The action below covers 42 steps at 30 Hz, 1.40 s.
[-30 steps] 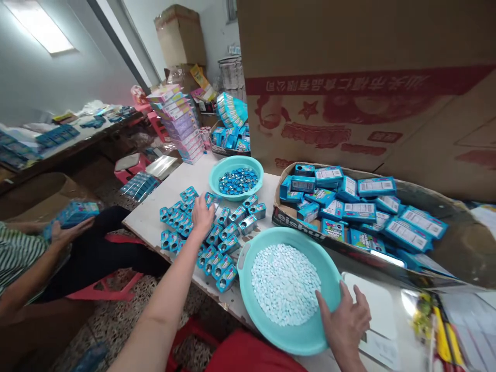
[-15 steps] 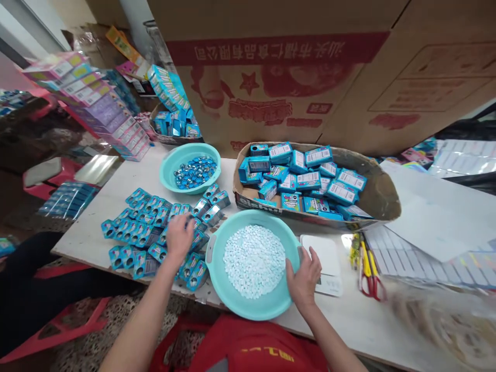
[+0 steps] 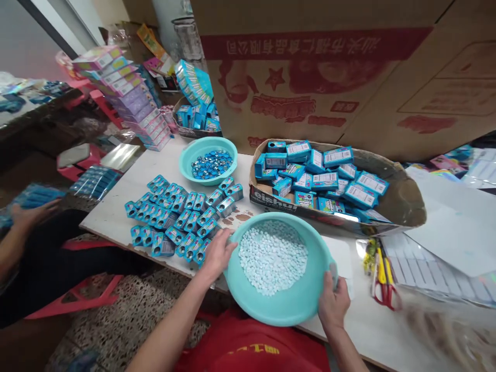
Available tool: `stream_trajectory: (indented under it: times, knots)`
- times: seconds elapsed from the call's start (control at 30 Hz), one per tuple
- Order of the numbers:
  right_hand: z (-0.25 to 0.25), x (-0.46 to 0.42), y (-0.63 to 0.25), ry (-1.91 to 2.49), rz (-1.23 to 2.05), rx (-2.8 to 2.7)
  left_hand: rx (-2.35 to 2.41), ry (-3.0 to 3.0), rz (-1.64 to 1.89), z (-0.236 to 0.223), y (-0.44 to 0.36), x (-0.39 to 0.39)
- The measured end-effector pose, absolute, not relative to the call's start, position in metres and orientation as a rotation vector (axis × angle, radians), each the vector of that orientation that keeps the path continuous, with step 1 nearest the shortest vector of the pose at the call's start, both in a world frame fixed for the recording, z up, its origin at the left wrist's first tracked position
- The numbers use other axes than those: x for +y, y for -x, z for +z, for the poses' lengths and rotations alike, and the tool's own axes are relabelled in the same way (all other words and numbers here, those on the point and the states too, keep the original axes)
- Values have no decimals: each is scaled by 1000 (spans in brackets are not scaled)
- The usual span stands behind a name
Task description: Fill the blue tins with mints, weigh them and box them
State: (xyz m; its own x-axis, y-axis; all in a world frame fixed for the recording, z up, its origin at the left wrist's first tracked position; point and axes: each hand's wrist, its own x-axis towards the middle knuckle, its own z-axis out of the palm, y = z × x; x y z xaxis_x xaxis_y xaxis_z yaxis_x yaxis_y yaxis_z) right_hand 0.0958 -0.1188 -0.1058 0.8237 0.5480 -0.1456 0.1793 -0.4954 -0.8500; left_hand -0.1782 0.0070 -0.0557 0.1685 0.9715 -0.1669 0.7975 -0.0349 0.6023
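Note:
A turquoise basin (image 3: 248, 305) of small white candies (image 3: 271, 253) is between my hands at the table's front edge. My left hand (image 3: 219, 253) grips its left handle, and my right hand (image 3: 334, 299) is closed on the right handle. The basin looks slightly tilted, with the candies gathered toward its far left. Just left of it stand many small blue boxes (image 3: 186, 219) in rows, several with round holes in their tops. Behind those, a second turquoise basin (image 3: 186, 160) has blue and silver discs (image 3: 211, 164) in it. A white scale (image 3: 341, 253) is partly hidden behind the right side of the candy basin.
A cut-down carton (image 3: 403, 206) full of blue boxes stands behind the candy basin, before a large cardboard box (image 3: 302, 98). Scissors (image 3: 383, 284) lie at right. Stacked pink and purple boxes (image 3: 132, 98) rise at back left. Another person's hand (image 3: 25, 217) holds blue packs at far left.
My left hand has moved from the small blue boxes to the basin's left handle. My right hand has closed on the right handle. The basin has tilted and the candies have shifted. The view has turned left.

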Motion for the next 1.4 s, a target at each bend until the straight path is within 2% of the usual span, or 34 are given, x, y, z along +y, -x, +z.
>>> stream_trajectory:
  times: [0.13,0.2,0.37,0.47,0.53,0.67,0.83,1.0,1.1,1.4]
  knots:
    - [-85,-107,-82,1989,539,-637,1864,-1697,640,-57,197,4]
    - [-73,-102,-85,1986,546,-647,1909,-1683,673,-57,192,8]
    - [-55,-103,-103,1989,340,-648,1657,-1742,736,-58,176,11]
    - [-52,-99,-102,1906,421,-739,1798,-1644,757,-61,178,12]
    - [-51,-98,-105,1903,450,-747,1849,-1636,737,-62,175,11]
    - [-54,-104,-117,1974,352,-680,1633,-1748,672,-61,166,6]
    - [-62,-102,-113,1914,529,-749,1894,-1718,577,-59,170,3]
    - [-67,-103,-119,1958,474,-691,1740,-1834,420,-60,167,3]
    - [-72,-105,-120,1911,601,-766,1888,-1797,380,-60,167,4]
    - [-79,-102,-123,1933,615,-721,1842,-1902,280,-61,167,10]
